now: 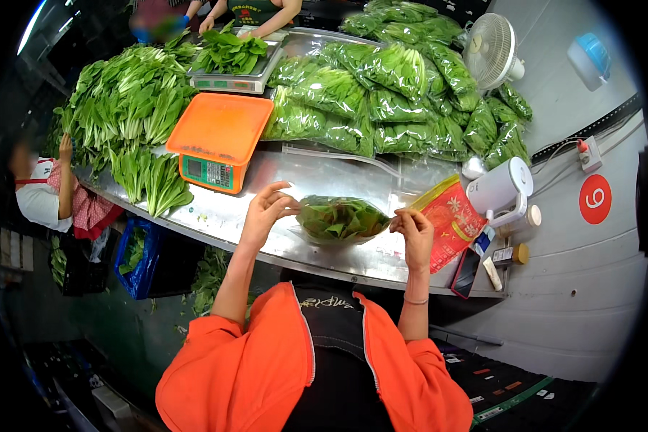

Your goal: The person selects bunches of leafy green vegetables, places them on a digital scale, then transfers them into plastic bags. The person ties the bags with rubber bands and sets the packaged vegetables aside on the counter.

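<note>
Between my hands, at the near edge of the metal table (270, 234), is a clear plastic bag of leafy greens (344, 219). My left hand (268, 209) pinches the bag at its left end. At the opposite end my right hand (412, 229) has its fingers closed on a corner of the plastic. Dark green leaves press against the inside of the bag. Just beyond my left hand stands an orange weighing scale (219, 129) with a bare tray. A red and yellow printed plastic packet (450, 223) lies beside my right hand.
Filled bags of greens (389, 108) are piled at the back, loose greens (129, 93) at the left. A white fan (491, 50), white kettle (498, 189) and phone (468, 270) stand or lie at the right. Co-workers (255, 18) work at the far side; another person (47, 187) is at left.
</note>
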### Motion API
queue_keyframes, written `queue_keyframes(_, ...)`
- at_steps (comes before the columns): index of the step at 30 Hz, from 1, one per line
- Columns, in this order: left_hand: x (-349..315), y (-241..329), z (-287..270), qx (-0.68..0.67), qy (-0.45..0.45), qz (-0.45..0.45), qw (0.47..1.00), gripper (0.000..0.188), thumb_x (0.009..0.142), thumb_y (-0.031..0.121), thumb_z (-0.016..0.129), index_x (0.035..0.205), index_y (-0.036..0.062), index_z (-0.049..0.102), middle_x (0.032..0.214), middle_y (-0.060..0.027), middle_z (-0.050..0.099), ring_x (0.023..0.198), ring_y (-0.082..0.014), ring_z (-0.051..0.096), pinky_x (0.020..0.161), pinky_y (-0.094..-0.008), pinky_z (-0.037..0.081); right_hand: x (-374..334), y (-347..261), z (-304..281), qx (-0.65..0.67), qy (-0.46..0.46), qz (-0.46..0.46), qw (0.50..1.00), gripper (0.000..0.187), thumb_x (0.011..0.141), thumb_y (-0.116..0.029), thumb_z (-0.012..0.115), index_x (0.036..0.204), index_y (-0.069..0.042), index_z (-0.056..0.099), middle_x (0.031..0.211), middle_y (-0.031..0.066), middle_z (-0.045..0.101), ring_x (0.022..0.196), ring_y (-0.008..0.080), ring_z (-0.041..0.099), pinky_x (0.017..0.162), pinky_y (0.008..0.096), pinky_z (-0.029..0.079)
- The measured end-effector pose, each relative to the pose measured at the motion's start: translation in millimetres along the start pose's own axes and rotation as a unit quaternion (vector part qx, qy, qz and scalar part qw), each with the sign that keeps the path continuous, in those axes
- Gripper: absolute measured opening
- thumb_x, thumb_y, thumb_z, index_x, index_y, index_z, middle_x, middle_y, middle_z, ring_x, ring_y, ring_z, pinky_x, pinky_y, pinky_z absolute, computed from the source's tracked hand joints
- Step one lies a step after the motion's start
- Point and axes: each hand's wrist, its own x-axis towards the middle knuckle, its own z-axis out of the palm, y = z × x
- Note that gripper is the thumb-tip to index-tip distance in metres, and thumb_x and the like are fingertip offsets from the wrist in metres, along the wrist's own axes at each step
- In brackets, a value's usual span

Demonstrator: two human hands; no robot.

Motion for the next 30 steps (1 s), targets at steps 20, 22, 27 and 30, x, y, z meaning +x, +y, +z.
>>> queue_keyframes(20, 23.8, 42.1, 10.4, 0.098, -0.05, 0.162, 0.981, 0.018, 0.091, 0.012, 0.056, 0.097, -0.0017, 0.066, 0.08, -0.0081, 0.069, 0.076, -0.0126, 0.065, 0.072, -0.0236, 0.051, 47.0, -32.2, 35.5, 0.041, 0.029, -0.168, 0.984, 0.017, 0.095, -0.013, 0.051, 0.09, 0.002, 0.058, 0.092, 0.0126, 0.065, 0.079, 0.017, 0.064, 0.073, 0.0279, 0.052)
queue_keyframes(22, 6.3, 30.2, -5.3, 0.175, -0.098, 0.133, 0.971, 0.019, 0.092, 0.009, 0.053, 0.101, -0.0025, 0.065, 0.094, -0.011, 0.068, 0.09, -0.0159, 0.064, 0.083, -0.0282, 0.049, 17.8, -23.4, 15.1, -0.004, 0.007, -0.137, 0.99, 0.014, 0.092, -0.01, 0.053, 0.088, 0.003, 0.059, 0.092, 0.0138, 0.065, 0.08, 0.0179, 0.063, 0.074, 0.0293, 0.052)
queue_keyframes(27, -18.5, -102.9, -55.9, 0.025, -0.038, -0.242, 0.969, 0.051, 0.097, 0.039, 0.043, 0.102, -0.0084, 0.061, 0.095, -0.0164, 0.066, 0.09, -0.023, 0.065, 0.084, -0.0322, 0.05, -44.7, 96.0, -37.2, -0.171, -0.044, 0.146, 0.973, 0.017, 0.088, -0.008, 0.052, 0.093, 0.002, 0.064, 0.088, 0.0062, 0.064, 0.078, 0.0117, 0.059, 0.072, 0.0243, 0.047)
queue_keyframes(30, -34.9, -144.7, -59.6, 0.233, -0.031, -0.199, 0.951, 0.029, 0.087, 0.025, 0.063, 0.097, -0.0021, 0.063, 0.085, -0.011, 0.068, 0.073, -0.0135, 0.062, 0.066, -0.0249, 0.049, -67.4, 136.8, -45.2, -0.284, -0.091, 0.17, 0.939, 0.02, 0.085, -0.005, 0.049, 0.091, 0.002, 0.066, 0.083, 0.003, 0.065, 0.077, 0.0087, 0.056, 0.071, 0.0226, 0.044)
